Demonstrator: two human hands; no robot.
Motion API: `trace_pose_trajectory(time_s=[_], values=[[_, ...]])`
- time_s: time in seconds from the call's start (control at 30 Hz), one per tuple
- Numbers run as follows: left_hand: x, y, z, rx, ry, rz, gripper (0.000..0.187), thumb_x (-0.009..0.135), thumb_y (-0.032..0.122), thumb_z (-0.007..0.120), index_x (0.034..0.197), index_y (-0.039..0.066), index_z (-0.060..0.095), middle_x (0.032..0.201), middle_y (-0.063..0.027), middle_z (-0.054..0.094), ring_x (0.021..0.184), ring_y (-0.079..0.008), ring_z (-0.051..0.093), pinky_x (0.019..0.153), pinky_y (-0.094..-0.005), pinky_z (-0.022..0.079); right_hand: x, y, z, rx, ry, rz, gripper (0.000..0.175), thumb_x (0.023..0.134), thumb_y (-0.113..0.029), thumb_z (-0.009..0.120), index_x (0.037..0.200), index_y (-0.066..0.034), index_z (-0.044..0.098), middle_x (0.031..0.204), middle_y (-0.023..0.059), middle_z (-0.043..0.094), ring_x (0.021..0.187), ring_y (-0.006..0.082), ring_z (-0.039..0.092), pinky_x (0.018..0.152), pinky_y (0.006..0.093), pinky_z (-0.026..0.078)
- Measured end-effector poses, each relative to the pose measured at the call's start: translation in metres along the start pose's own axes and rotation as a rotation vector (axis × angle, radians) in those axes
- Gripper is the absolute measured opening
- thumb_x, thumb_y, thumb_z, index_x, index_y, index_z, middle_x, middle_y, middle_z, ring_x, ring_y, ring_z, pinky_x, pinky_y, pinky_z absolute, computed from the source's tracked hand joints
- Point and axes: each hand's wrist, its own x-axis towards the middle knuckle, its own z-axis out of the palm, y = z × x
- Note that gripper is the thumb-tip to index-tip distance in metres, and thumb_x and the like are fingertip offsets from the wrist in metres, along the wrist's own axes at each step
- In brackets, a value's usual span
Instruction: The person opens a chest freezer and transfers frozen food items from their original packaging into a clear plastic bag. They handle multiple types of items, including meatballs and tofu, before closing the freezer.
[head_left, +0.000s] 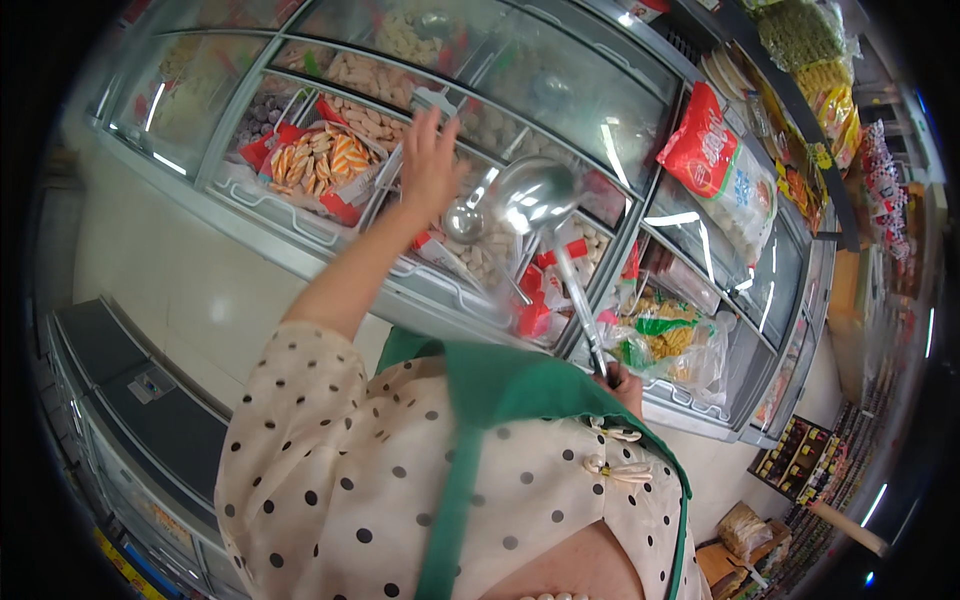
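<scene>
My left hand (431, 169) reaches over the open part of a chest freezer with its fingers apart and nothing in them. Its fingertips are close to a light grey plastic piece (435, 99) at the sliding glass lid. In my right hand (625, 390), low at the right, is the handle of a large metal ladle (536, 193), its shiny bowl up over the freezer. Beside that bowl is a smaller metal scoop (465, 221); whether it rests on anything is unclear. Below them, white frozen pieces (484, 259) fill a wire basket (450, 289).
Orange-striped frozen pieces (322, 159) and dark round ones (259, 120) fill the left basket. A red-and-white bag (720, 172) lies on the glass at right, above a clear bag of yellow food (667, 334). Another dark-topped cabinet (142, 375) stands at lower left.
</scene>
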Motion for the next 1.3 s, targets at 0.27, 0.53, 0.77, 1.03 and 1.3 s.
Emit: trace_pose_trajectory(time_s=[0.27, 0.53, 0.77, 1.03, 1.3], values=[[-0.135, 0.072, -0.007, -0.994, -0.796, -0.359, 0.066, 0.082, 0.030, 0.068, 0.135, 0.002, 0.039, 0.104, -0.0128, 0.057, 0.089, -0.0189, 0.059, 0.077, -0.0335, 0.048, 0.042, -0.082, 0.021, -0.122, -0.190, -0.237, 0.027, 0.077, -0.025, 0.070, 0.092, -0.0031, 0.064, 0.070, 0.0149, 0.063, 0.062, 0.0297, 0.061, 0.061, 0.0359, 0.048], [-0.110, 0.115, -0.035, -1.469, -0.280, -0.798, 0.015, 0.090, 0.014, 0.057, 0.102, 0.006, 0.056, 0.085, 0.0014, 0.058, 0.074, -0.0074, 0.053, 0.062, -0.0236, 0.044, 0.084, -0.182, 0.046, 0.000, -0.480, -0.502, 0.029, 0.092, -0.022, 0.055, 0.112, -0.0015, 0.056, 0.077, 0.0047, 0.064, 0.063, 0.0118, 0.059, 0.061, 0.0266, 0.049], [-0.089, 0.072, -0.074, -1.606, 0.151, -1.174, 0.012, 0.092, 0.018, 0.052, 0.098, 0.008, 0.049, 0.076, -0.0019, 0.057, 0.062, -0.0123, 0.051, 0.054, -0.0257, 0.042, 0.098, -0.148, 0.061, 0.101, -0.478, -0.508, 0.038, 0.100, -0.029, 0.036, 0.122, 0.0003, 0.048, 0.081, 0.0089, 0.066, 0.062, 0.0133, 0.060, 0.060, 0.0269, 0.048], [-0.055, -0.055, -0.085, -1.831, 0.506, -1.189, 0.015, 0.096, 0.025, 0.046, 0.093, 0.010, 0.049, 0.064, 0.0006, 0.046, 0.052, -0.0133, 0.045, 0.050, -0.0289, 0.040, 0.086, -0.086, 0.057, 0.324, -0.383, -0.210, 0.044, 0.099, -0.038, 0.040, 0.119, -0.0010, 0.050, 0.077, 0.0074, 0.062, 0.053, 0.0089, 0.051, 0.048, 0.0220, 0.041], [-0.017, -0.147, -0.067, -1.998, 0.661, -1.078, 0.021, 0.097, 0.031, 0.044, 0.092, 0.013, 0.052, 0.063, 0.0027, 0.045, 0.052, -0.0121, 0.043, 0.050, -0.0291, 0.038, 0.077, -0.078, 0.053, 0.357, -0.363, -0.145, 0.047, 0.098, -0.039, 0.041, 0.121, 0.0007, 0.049, 0.081, 0.0089, 0.062, 0.057, 0.0098, 0.054, 0.051, 0.0232, 0.043]])
